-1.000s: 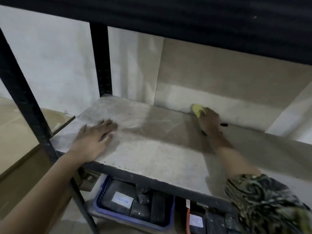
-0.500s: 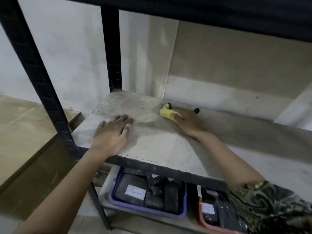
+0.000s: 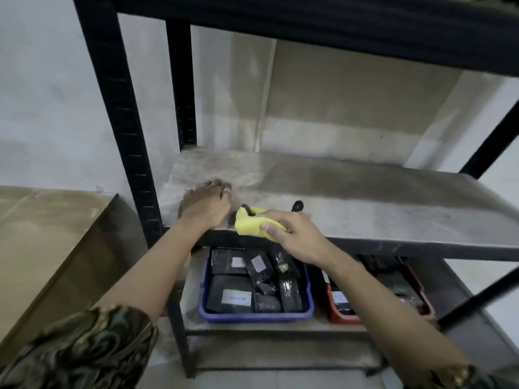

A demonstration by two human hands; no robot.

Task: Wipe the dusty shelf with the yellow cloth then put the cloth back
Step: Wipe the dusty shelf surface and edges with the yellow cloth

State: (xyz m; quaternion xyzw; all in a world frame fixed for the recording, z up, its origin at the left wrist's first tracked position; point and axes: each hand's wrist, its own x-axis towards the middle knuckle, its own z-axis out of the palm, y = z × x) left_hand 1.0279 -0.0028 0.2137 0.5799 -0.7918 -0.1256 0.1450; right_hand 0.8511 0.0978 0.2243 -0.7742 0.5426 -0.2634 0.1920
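We are looking down at the dusty shelf [image 3: 351,197], a grey board running across the middle of the frame inside a black metal rack [image 3: 120,108]. Our right hand [image 3: 295,234], just below centre, has its fingers and thumb curled round the yellow cloth [image 3: 250,224]. The cloth bulges out to the left of that hand, bunched right at the shelf's front edge. A dark loop or trim on the cloth [image 3: 297,205] shows just above the knuckles; we cannot tell what it is.

Our left hand [image 3: 205,204] lies flat on the board at centre left, fingers relaxed and spread, gripping nothing. It sits just beside the cloth, to the cloth's left, with a narrow gap between them.

The board's left part looks paler and streaked, its middle darker.

On the level below, in the lower centre of the frame, a blue bin [image 3: 255,313] holds black wrapped packs with white labels. To its right stands a red bin [image 3: 337,315], partly hidden behind our right forearm. A patterned sleeve [image 3: 84,349] fills the lower left corner.
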